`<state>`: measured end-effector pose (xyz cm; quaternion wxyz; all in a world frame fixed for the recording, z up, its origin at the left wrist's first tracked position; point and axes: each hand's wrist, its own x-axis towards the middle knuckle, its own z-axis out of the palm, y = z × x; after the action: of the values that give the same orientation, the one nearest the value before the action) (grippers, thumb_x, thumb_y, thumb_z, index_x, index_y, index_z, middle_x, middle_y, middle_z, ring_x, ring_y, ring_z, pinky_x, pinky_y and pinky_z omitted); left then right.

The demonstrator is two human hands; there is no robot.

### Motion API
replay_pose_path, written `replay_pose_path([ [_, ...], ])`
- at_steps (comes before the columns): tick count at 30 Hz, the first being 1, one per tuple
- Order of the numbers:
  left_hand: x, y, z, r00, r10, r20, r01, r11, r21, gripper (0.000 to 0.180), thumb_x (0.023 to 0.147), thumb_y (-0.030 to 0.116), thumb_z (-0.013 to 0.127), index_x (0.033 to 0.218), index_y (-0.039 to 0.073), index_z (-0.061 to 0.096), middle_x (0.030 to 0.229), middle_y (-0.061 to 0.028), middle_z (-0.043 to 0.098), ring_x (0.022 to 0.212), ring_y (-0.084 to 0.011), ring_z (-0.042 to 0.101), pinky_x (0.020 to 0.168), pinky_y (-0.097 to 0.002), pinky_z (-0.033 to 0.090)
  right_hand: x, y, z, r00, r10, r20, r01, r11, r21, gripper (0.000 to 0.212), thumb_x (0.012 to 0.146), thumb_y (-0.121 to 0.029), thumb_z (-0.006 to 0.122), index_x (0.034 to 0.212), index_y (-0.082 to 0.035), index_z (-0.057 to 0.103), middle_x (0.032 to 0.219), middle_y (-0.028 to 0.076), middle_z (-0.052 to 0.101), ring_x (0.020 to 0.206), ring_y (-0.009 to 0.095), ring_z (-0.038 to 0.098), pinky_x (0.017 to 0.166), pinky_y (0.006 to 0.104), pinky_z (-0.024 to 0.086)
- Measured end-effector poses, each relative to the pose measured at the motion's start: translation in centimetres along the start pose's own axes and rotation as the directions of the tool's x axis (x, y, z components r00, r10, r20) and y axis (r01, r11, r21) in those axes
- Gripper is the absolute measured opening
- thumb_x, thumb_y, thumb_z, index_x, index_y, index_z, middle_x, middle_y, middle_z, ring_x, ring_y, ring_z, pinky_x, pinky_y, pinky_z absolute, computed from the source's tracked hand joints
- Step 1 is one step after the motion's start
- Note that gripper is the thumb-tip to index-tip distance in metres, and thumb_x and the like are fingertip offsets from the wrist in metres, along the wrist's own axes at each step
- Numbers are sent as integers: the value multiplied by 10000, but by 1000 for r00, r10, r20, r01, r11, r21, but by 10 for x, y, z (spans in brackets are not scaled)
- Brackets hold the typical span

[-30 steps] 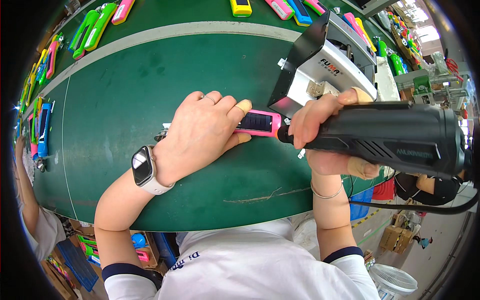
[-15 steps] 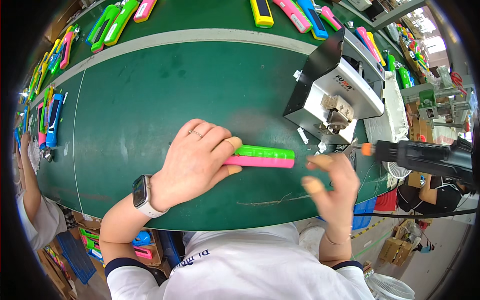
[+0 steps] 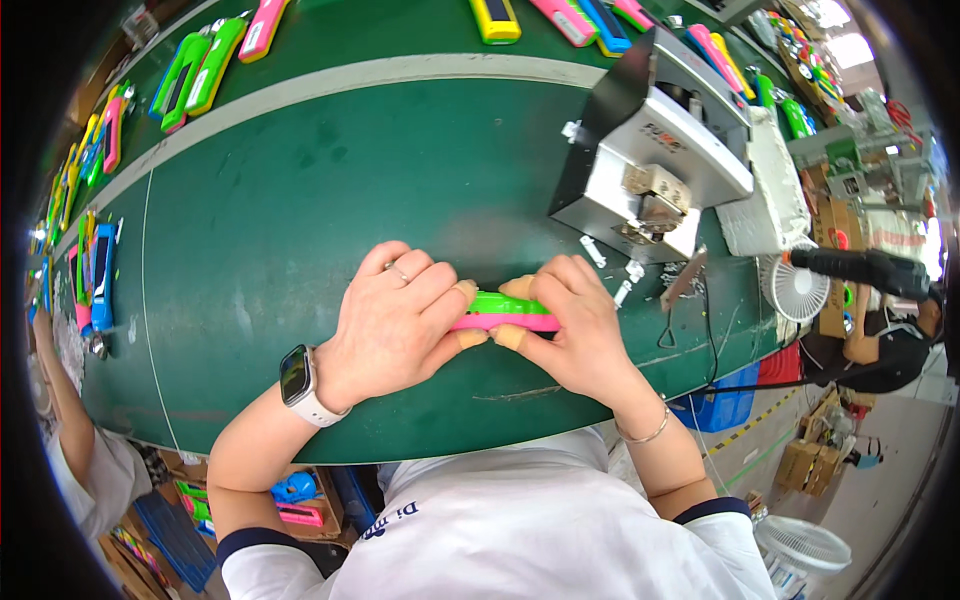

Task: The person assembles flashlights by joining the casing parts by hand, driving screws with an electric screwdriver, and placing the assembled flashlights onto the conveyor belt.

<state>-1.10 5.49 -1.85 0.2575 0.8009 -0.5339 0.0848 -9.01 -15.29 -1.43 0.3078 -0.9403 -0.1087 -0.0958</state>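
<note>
A long plastic casing (image 3: 500,309), green along its far half and pink along its near half, lies level between my hands just above the green table (image 3: 300,200). My left hand (image 3: 395,325) is closed round its left end, covering that end. At the other end my right hand (image 3: 582,325) grips it, thumb on the pink side and fingers over the green. Tan coverings wrap some fingertips and both thumbs. The thumbs nearly meet at the middle of the casing.
A black-and-silver machine (image 3: 650,170) stands beyond my right hand, with small white parts (image 3: 592,250) before it. A power screwdriver (image 3: 865,268) hangs at the right, by a white fan (image 3: 800,285). Colourful casings (image 3: 210,65) line the far strip. A person's arm (image 3: 62,385) shows at the left.
My right hand has moved left from beside the casing and taken hold of its right end. The screwdriver has swung up and to the right. The view has shifted slightly.
</note>
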Motion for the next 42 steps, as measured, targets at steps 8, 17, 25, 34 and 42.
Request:
replay_pose_path([
  [8,21,18,1,994,59,93,-83,958,276,640,721,424,690,1196,25,530,1132,-143,529,1056,-352,507,982,-523,356,16,36,6,941,240,240,-300,918,260,413,750,-472,682,880,-81,703,883,126,656,844,313,623,713,398,483],
  [17,-22,-51,18,925,362,110,-316,579,751,456,894,406,600,1172,46,571,1019,-132,617,920,-289,611,819,-382,496,-2,-3,18,963,-230,-138,184,942,-282,382,724,-466,655,775,-90,695,850,52,577,891,233,490,744,347,390],
  [25,38,-26,-17,876,455,160,-480,854,203,382,876,355,632,1025,7,582,774,-134,565,696,-308,558,633,-408,469,15,2,23,867,-498,-18,415,741,-529,200,683,-257,619,729,-62,627,774,47,549,819,222,479,716,349,335],
  [34,52,-28,-26,822,454,345,-468,882,-46,427,830,327,688,1098,20,558,867,-162,594,780,-330,572,672,-430,469,-11,-17,30,962,-169,-214,65,904,-422,406,639,-312,729,909,-39,597,885,63,524,884,223,477,760,339,368],
  [42,98,-131,-42,857,410,312,-479,857,190,526,592,160,767,1082,86,589,1021,-91,619,1089,-285,538,1040,-475,352,-71,-15,-77,482,-23,-876,-534,785,-314,677,719,-74,654,1340,4,394,1318,173,437,1197,313,451,1031,406,341],
])
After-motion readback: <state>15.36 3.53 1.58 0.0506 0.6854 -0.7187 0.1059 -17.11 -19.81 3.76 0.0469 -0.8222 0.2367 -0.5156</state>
